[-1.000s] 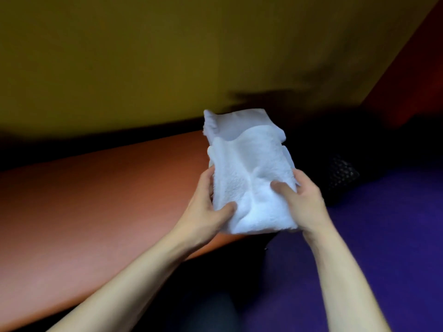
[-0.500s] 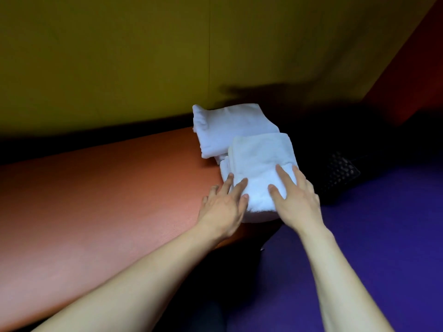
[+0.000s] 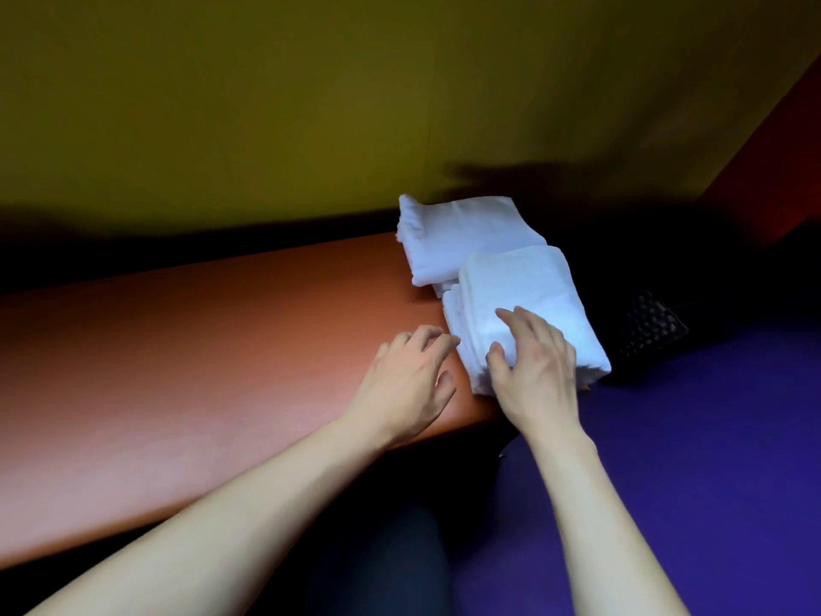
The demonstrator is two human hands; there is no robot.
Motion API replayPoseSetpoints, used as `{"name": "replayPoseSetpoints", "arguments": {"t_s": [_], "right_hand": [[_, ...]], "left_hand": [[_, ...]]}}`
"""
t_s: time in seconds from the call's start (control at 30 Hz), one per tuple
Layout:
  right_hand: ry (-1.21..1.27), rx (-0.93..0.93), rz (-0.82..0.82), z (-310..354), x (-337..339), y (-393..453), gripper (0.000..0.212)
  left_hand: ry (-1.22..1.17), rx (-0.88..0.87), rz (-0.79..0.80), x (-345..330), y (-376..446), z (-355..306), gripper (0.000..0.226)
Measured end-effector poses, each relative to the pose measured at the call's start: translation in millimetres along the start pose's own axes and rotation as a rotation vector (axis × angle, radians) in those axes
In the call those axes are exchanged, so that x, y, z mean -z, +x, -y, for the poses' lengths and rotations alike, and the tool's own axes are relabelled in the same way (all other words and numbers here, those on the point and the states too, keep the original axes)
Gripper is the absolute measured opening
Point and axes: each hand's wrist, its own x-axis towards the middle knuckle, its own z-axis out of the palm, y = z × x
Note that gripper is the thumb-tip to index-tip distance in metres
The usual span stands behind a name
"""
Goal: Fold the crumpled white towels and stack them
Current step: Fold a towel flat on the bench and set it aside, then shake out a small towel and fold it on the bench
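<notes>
Looks like the stacking step: the folded white terry towel point(image 3: 528, 304) sits on the orange-brown table point(image 3: 200, 349), overlapping another folded white towel point(image 3: 462, 233). Right hand point(image 3: 533, 371) rests on it, fingers spread; left hand point(image 3: 408, 380) beside it, fingers loose, gripping nothing. Probably needs squaring up next.

- Dim, colour-saturated scene; the white towels point(image 3: 511, 286) are brightest, tinted blue.
- Deep shadow fills a band under the yellow wall point(image 3: 266, 104) and the right middle.
- Soft focus; wide-angle bending at edges.
</notes>
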Motion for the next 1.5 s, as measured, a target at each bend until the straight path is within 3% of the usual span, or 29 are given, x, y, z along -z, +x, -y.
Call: {"name": "replayPoseSetpoints", "arguments": {"t_s": [0.17,0.33,1.17,1.5], "right_hand": [[0.034,0.124,0.012,57.6,-13.2,-39.1,0.047],[0.086,0.241,0.021,119.4,-31.7,-73.6,0.044],[0.159,0.728,0.507,421.8,-182.6,-198.3,0.045],[0.14,0.873,0.662,532.9,-246.3,-213.9,0.045]], "left_hand": [[0.075,0.018,-0.107,27.1,-57.9,31.6,0.044],[0.036,0.171,-0.187,41.6,-128.5,80.2,0.041],[0.04,0.829,-0.427,101.4,-425.4,287.5,0.039],[0.321,1.073,-0.517,125.8,-484.5,413.5,0.064]]}}
